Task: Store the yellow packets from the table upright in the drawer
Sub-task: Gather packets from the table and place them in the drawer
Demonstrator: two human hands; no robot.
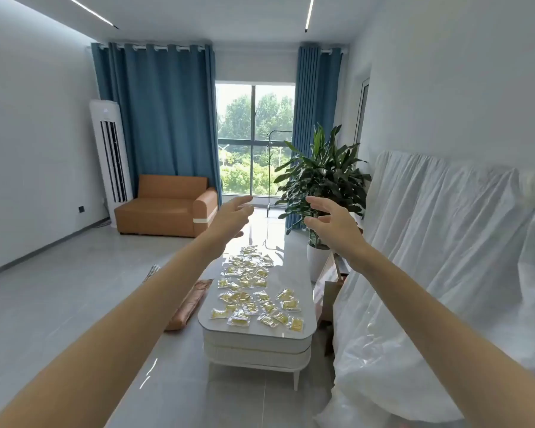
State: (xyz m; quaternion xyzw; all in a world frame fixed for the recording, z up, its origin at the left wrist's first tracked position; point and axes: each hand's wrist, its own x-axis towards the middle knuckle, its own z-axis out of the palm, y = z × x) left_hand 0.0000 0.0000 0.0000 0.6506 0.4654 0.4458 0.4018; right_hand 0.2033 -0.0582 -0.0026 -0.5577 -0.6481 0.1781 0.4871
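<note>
Packets [254, 291] on table [294, 267], apart from hands [232, 219] [332, 225]

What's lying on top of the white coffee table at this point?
Many yellow packets lie flat, scattered along the table top. Its far left edge is covered by the left hand and forearm, so anything lying there cannot be seen.
</note>
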